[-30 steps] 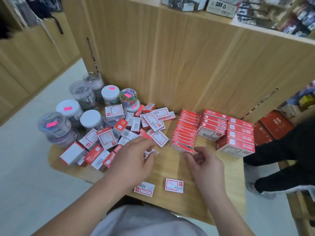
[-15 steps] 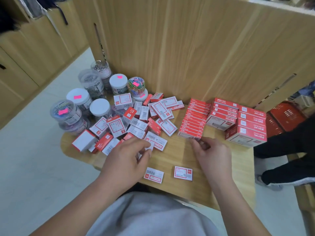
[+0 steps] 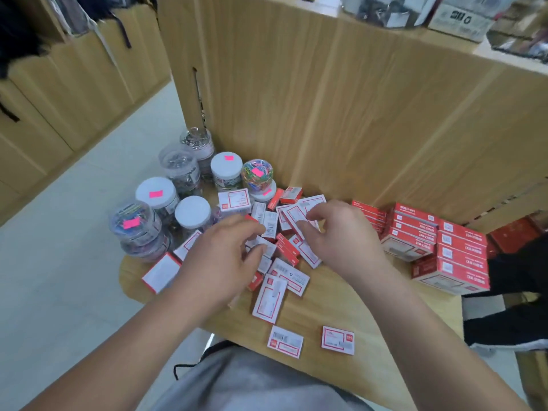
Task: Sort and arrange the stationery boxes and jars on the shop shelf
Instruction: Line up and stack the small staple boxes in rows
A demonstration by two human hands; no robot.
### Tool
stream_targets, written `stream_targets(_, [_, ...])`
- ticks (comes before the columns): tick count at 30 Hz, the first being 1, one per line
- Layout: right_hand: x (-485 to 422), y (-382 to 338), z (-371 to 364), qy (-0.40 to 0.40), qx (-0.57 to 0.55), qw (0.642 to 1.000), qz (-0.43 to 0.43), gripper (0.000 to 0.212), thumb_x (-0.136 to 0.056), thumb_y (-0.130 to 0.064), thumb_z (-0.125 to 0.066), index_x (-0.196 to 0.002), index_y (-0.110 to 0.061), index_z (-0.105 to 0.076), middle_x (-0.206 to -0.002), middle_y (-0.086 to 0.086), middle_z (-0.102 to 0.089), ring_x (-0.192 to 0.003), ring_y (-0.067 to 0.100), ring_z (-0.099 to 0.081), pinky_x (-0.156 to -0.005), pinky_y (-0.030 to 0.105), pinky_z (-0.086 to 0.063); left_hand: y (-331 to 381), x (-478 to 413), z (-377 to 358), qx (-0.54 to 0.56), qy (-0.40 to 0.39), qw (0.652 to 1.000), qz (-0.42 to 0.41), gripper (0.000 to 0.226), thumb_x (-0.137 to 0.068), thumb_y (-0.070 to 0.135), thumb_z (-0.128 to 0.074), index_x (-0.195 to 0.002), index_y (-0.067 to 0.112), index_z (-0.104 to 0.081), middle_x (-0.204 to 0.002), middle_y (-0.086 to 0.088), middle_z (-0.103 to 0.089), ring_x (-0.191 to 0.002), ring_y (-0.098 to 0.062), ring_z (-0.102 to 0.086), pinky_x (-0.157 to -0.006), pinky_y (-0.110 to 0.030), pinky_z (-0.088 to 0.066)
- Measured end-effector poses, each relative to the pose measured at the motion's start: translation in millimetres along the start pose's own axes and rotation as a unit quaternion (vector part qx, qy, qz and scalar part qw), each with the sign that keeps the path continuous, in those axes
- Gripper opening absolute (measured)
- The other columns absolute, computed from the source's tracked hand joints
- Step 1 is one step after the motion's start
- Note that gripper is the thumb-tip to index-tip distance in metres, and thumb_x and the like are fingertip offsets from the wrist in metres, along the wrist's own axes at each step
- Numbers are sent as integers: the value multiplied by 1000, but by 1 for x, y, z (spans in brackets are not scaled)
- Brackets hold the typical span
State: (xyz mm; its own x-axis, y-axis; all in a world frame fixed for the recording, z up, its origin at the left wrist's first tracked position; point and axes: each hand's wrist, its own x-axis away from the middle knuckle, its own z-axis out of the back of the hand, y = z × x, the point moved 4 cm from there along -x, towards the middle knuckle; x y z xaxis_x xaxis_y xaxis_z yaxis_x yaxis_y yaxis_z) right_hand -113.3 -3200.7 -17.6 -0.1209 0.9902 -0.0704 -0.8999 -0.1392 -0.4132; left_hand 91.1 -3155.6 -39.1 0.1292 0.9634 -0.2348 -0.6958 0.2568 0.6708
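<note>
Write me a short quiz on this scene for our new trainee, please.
1. How many small boxes lie apart near the front edge of the wooden shelf, away from the loose pile?
2. True or false: the jars stand left of the loose pile, and the stacked red boxes stand right of it.
3. The left hand and right hand reach into: A the jars; B the loose pile; C the stacked red boxes.
Key: 1 two; 2 true; 3 B.
</note>
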Motion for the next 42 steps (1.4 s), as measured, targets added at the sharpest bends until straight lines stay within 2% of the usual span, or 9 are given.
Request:
stream_targets(5, [-28, 1, -21, -58, 101, 991, -63, 32, -86, -53, -69, -90, -22, -63, -89, 1, -69, -90, 27, -65, -64, 31, -42, -10, -4, 19, -2, -8, 1000, -21, 26, -84, 12, -79, -106, 24, -74, -91, 14, -58, -71, 7, -48, -66, -29, -49])
stream_targets(8, [-29, 5, -27, -55, 85, 992, -77, 30, -85, -55, -70, -95, -28, -61, -90, -2, -69, -90, 26, -64, -64, 31, -41, -14, -4, 30, -33, 9, 999, -35, 20, -85, 22, -73, -105, 25, -74, -94, 14, -63, -82, -4, -56, -70, -31, -52])
stream_targets(10, [-28, 4, -28, -37, 61, 995, -74, 30, -82, -52, -74, -97, -30, -61, -87, -4, -67, -88, 23, -63, -63, 32, -42, -13, -6, 30, -62, -23, 996, -61, 22, -84, 29, -70, -105, 24, -74, -96, 10, -66, -91, -17, -59, -74, -38, -54])
stream_targets(14, [-19, 1, -16, -12, -97, 991, -88, 30, -81, -31, -82, -96, -30, -56, -77, -9, -59, -74, 18, -60, -60, 34, -45, -8, -14, 23, -78, -56, 990, -101, 21, -85, 24, -76, -106, 21, -74, -96, 8, -65, -91, -21, -57, -76, -40, -51])
stream_targets(20, [35, 20, 26, -4, -266, 948, -173, 15, -80, -23, -86, -93, -25, -77, -74, -13, -72, -64, -1, -61, -61, 17, -48, 14, -21, -1, -59, -147, 977, -145, 25, -85, 37, -67, -106, 26, -75, -97, 11, -69, -94, -17, -59, -82, -36, -49])
stream_targets(27, [95, 53, 27, 9, -445, 844, -300, 12, -90, -2, -72, -91, -12, -79, -82, 10, -77, -63, 16, -64, -60, 29, -54, 28, -6, -53, -228, -227, 923, -212, 41, -69, 60, -66, -95, 29, -73, -86, 12, -65, -97, -21, -56, -81, -42, -38])
stream_targets(34, [109, 70, 22, -4, -429, 848, -311, 26, -96, 0, -62, -99, -20, -79, -89, -1, -80, -75, 13, -72, -68, 27, -60, 33, -7, -75, -274, -232, 914, -187, 48, -50, 41, -84, -97, 36, -74, -88, 9, -55, -94, -23, -54, -72, -37, -23])
stream_targets(39, [106, 76, 15, 55, -237, 947, -208, 24, -88, -3, -73, -98, -25, -78, -91, -13, -74, -83, 1, -67, -71, 14, -51, 37, -5, -83, -294, -219, 912, -187, 42, -42, 33, -90, -80, 31, -72, -85, 7, -50, -87, -22, -49, -69, -37, -24])
stream_targets(42, [108, 73, 0, 91, -143, 980, -105, 23, -85, -2, -76, -97, -22, -79, -94, -12, -68, -84, 4, -64, -73, 26, -54, 39, -7, -71, -220, -201, 936, -187, 36, -63, 42, -80, -97, 33, -71, -91, 10, -53, -92, -19, -52, -72, -38, -36])
